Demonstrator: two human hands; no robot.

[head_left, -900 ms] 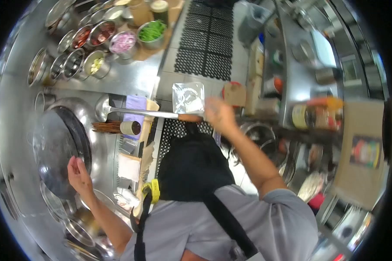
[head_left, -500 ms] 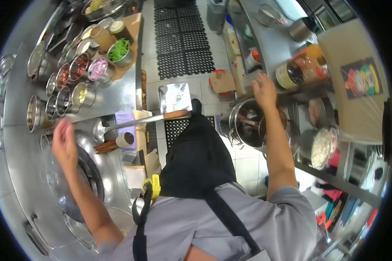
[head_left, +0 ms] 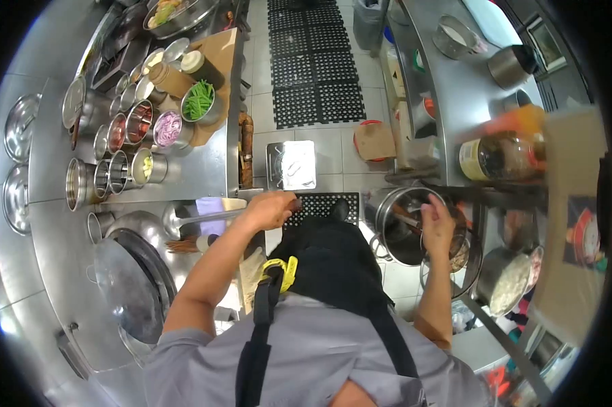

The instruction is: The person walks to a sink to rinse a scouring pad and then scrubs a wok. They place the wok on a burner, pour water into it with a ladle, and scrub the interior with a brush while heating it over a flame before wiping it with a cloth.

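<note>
My left hand (head_left: 272,209) is closed round the handle end of a long metal ladle (head_left: 214,216), whose bowl rests over the wok area at left. A bundle of thin brown sticks (head_left: 182,245) lies just below the ladle. On the right, my right hand (head_left: 438,224) is held over a large steel pot (head_left: 387,220) and a wire-rimmed strainer beside it, fingers apart, with nothing in them.
At left, steel bowls hold green vegetables (head_left: 198,100), sliced pink onion (head_left: 168,129) and other ingredients. A dark wok (head_left: 133,285) is below them. A metal tray (head_left: 298,165) lies ahead. A large jar (head_left: 499,157) and a bowl of white food (head_left: 509,292) are at right.
My left hand has come from over the wok area to the ladle handle and closed on it. My right hand has drawn back from the shelf edge to above the pot.
</note>
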